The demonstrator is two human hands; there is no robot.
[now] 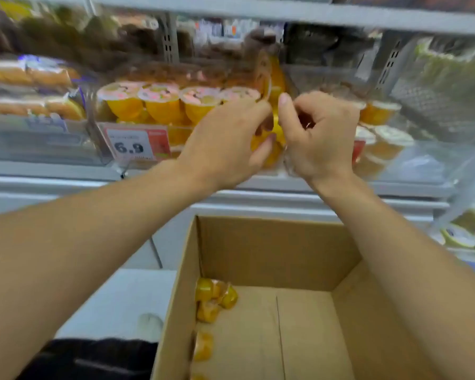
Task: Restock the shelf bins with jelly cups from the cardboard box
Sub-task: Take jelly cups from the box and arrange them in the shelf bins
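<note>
Both hands up at the clear bin (176,133), centre of frame, w/ a yellow jelly cup (275,127) squeezed between them. My left hand (225,141) is curled round its left side, thumb underneath. The right hand (317,138) has its fingers folded in and thumb up against the cup's right edge; blur means I can't tell how firm that pinch is. The cup sits on its side at the right end of the front row (176,101), just beside the last upright cup.

To do this step well, I reckon: turn the cup lid-up before letting go, so it matches the row's pink lids, then seat it snug against its neighbour w/o knocking the others. Release one hand at a time, left last, since it carries the weight from below.

Cardboard box (285,270) is at lower centre, nearly bare: a few loose cups (214,297) along its left wall. Price tag (132,145) on the bin front reads 6.9. Probably close to done.
</note>
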